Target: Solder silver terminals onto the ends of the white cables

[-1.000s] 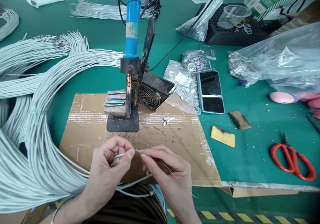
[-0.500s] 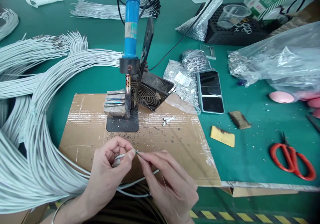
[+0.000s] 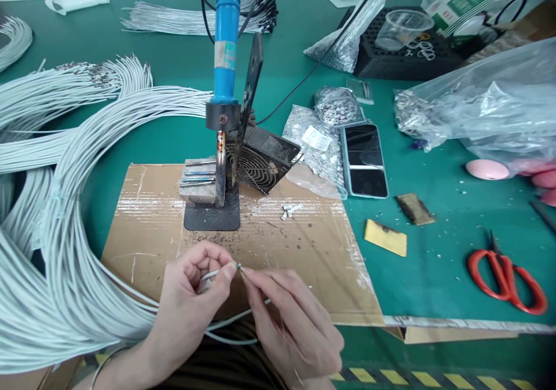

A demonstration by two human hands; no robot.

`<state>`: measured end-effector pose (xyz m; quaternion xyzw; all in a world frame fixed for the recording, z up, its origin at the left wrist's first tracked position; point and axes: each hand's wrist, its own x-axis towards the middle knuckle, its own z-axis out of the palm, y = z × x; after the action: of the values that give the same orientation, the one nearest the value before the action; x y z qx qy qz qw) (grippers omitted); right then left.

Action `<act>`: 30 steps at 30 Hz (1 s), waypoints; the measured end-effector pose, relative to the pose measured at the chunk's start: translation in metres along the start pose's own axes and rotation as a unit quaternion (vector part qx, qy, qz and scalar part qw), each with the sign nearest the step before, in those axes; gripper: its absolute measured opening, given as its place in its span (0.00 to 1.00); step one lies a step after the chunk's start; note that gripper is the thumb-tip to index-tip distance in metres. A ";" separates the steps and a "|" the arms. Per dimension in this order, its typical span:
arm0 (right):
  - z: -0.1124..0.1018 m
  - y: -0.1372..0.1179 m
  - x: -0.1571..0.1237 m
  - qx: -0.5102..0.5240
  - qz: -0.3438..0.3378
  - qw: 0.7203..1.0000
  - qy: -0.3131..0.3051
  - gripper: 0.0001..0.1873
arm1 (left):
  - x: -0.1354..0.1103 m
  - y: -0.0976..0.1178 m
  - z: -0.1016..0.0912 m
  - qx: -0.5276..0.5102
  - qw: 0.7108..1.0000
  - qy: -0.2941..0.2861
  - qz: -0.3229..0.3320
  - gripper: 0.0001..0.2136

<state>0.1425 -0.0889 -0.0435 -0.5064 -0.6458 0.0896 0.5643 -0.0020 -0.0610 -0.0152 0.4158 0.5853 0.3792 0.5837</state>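
My left hand [image 3: 195,297] is closed on a white cable [image 3: 209,274], pinching it near its end between thumb and forefinger. A tiny bluish tip [image 3: 239,266] shows just past the thumb. My right hand [image 3: 295,320] meets it there, thumb and forefinger pressed together. A thin wire [image 3: 282,323] trails from the right fingers down past the palm; whether they also grip the cable's tip I cannot tell. More white cable [image 3: 230,339] loops below the hands. Beyond them a blue-handled soldering iron [image 3: 226,65] stands tip-down in its holder above a black base plate [image 3: 212,219].
Thick bundles of white cable [image 3: 65,251] fill the left. Cardboard [image 3: 299,262] lies under the work, with small metal pieces [image 3: 291,210] on it. A fan [image 3: 256,167] sits behind the iron. To the right are a phone [image 3: 365,161], yellow sponge [image 3: 386,237] and red-handled scissors [image 3: 506,280].
Both hands stay almost in place at the cable's tip. My right fingers have shifted very slightly. The whole view has moved a few pixels.
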 end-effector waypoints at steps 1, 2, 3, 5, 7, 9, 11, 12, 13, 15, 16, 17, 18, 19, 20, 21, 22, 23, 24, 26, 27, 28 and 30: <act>-0.002 0.001 0.001 -0.003 0.006 1.000 0.005 0.17 | 0.000 0.000 0.000 -0.001 1.000 0.008 0.004 0.08; -0.003 0.002 0.001 -0.006 0.017 1.000 0.010 0.17 | 0.000 0.000 -0.001 -0.004 1.000 0.016 0.007 0.07; -0.005 0.004 0.002 -0.007 0.035 0.999 0.017 0.17 | 0.001 0.001 -0.001 -0.008 1.000 0.019 0.009 0.07; -0.009 0.005 0.004 0.002 0.094 0.995 0.021 0.17 | 0.002 0.001 -0.002 -0.012 1.000 0.020 0.012 0.06; -0.011 0.006 0.005 0.037 0.176 0.984 0.015 0.15 | 0.002 0.002 -0.003 -0.003 1.000 0.024 0.017 0.06; -0.011 0.004 0.007 0.101 0.270 0.957 0.015 0.12 | 0.003 0.002 -0.003 0.013 0.999 0.031 0.024 0.06; -0.009 0.002 0.009 0.180 0.358 0.916 0.020 0.08 | 0.003 0.002 -0.003 0.022 0.999 0.032 0.028 0.06; -0.008 0.002 0.011 0.215 0.392 0.894 0.019 0.05 | 0.003 0.002 -0.003 0.020 0.999 0.027 0.029 0.05; -0.008 0.001 0.012 0.244 0.415 0.876 0.012 0.04 | 0.004 0.002 -0.003 0.012 0.999 0.019 0.029 0.05; -0.006 0.002 0.016 0.281 0.426 0.860 -0.009 0.03 | 0.005 0.003 -0.002 -0.010 1.000 0.003 0.030 0.05; -0.006 0.002 0.017 0.290 0.420 0.860 -0.020 0.03 | 0.005 0.004 -0.001 -0.020 0.999 -0.004 0.031 0.05; -0.005 0.003 0.019 0.297 0.413 0.860 -0.028 0.03 | 0.006 0.005 -0.001 -0.027 0.999 -0.010 0.033 0.05; -0.004 0.003 0.021 0.301 0.410 0.860 -0.034 0.03 | 0.006 0.006 0.000 -0.029 0.999 -0.015 0.035 0.05; -0.004 0.003 0.022 0.303 0.411 0.859 -0.039 0.04 | 0.006 0.007 0.000 -0.029 0.999 -0.017 0.038 0.06; -0.003 0.004 0.023 0.304 0.415 0.856 -0.042 0.04 | 0.006 0.008 0.001 -0.027 0.999 -0.018 0.040 0.06; -0.002 0.004 0.023 0.304 0.420 0.854 -0.045 0.05 | 0.006 0.008 0.001 -0.023 0.999 -0.020 0.043 0.06; -0.001 0.004 0.024 0.305 0.421 0.853 -0.048 0.05 | 0.006 0.009 0.001 -0.019 0.999 -0.019 0.045 0.06; -0.001 0.005 0.024 0.306 0.418 0.854 -0.050 0.05 | 0.006 0.009 0.002 -0.015 0.999 -0.017 0.047 0.06; 0.000 0.006 0.023 0.308 0.410 0.857 -0.052 0.05 | 0.005 0.009 0.002 -0.010 0.999 -0.016 0.048 0.07; 0.000 0.008 0.022 0.308 0.394 0.864 -0.056 0.05 | 0.005 0.009 0.002 -0.003 0.999 -0.015 0.052 0.07; 0.000 0.009 0.021 0.306 0.389 0.867 -0.057 0.05 | 0.005 0.009 0.002 -0.001 0.998 -0.015 0.054 0.07; 0.000 0.010 0.021 0.303 0.386 0.869 -0.057 0.05 | 0.006 0.009 0.002 0.000 0.998 -0.016 0.055 0.07; 0.000 0.011 0.022 0.298 0.389 0.870 -0.063 0.05 | 0.007 0.009 0.002 0.002 0.998 -0.016 0.055 0.07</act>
<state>0.1521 -0.0672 -0.0365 -0.5175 -0.3739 0.5218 0.5658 0.0006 -0.0517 -0.0097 0.4546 0.5532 0.4025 0.5704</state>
